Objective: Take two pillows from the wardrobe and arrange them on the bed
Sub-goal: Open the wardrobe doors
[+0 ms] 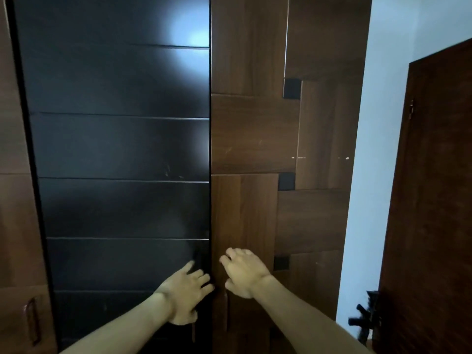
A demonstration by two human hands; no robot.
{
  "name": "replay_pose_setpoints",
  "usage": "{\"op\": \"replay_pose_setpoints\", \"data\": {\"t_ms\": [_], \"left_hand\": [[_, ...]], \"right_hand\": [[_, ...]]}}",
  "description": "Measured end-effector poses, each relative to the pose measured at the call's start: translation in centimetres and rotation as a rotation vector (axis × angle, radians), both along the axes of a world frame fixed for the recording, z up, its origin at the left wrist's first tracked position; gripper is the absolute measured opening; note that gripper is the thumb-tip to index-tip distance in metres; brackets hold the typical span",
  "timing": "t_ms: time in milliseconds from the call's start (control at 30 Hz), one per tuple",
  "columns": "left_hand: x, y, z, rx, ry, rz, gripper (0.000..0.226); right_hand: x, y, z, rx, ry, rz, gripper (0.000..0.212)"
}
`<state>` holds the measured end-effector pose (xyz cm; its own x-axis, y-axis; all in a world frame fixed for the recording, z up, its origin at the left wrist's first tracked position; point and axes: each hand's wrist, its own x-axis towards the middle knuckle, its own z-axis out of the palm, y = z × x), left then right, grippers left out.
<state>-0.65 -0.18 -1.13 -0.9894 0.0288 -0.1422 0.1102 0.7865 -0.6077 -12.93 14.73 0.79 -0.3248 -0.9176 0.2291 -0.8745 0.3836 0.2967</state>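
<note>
A tall wardrobe fills the view, both doors shut. Its left door is glossy black with horizontal grooves. Its right door is brown wood in patchwork panels. My left hand lies spread against the black door, right beside the centre seam, fingers apart. My right hand rests on the brown door just across the seam, fingers loosely curled, holding nothing. A slim vertical handle shows below my right hand. No pillows or bed are in view.
A brown cabinet panel with a handle stands at the far left. To the right is a pale wall and a dark wooden room door with a black lever handle.
</note>
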Motion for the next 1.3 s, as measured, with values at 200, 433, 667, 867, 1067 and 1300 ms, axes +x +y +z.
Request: {"op": "replay_pose_setpoints", "data": {"t_ms": [200,433,667,867,1067,1300], "left_hand": [[-1.0,-0.2,-4.1,-0.142,-0.094,-0.009,0.075],[-0.4,-0.8,-8.9,-0.128,-0.064,0.088,0.089],[1.2,1.6,-10.4,-0.103,-0.004,0.217,0.094],[5.1,4.0,-11.2,-0.083,0.064,0.221,0.084],[11.0,5.3,-11.3,-0.057,-0.065,0.189,0.066],[10.9,10.2,-8.1,-0.163,0.004,0.046,0.053]], "right_hand": [[0.7,-1.7,-3.2,0.248,0.235,0.114,0.048],[0.4,-2.5,-9.1,0.406,0.219,0.083,0.058],[1.5,-1.0,-11.6,0.4,0.29,0.033,0.06],[4.7,2.2,-11.1,0.368,0.254,0.018,0.059],[7.4,6.3,-10.0,0.461,0.215,0.068,0.043],[9.2,3.8,-5.6,0.421,0.561,0.279,0.034]]}}
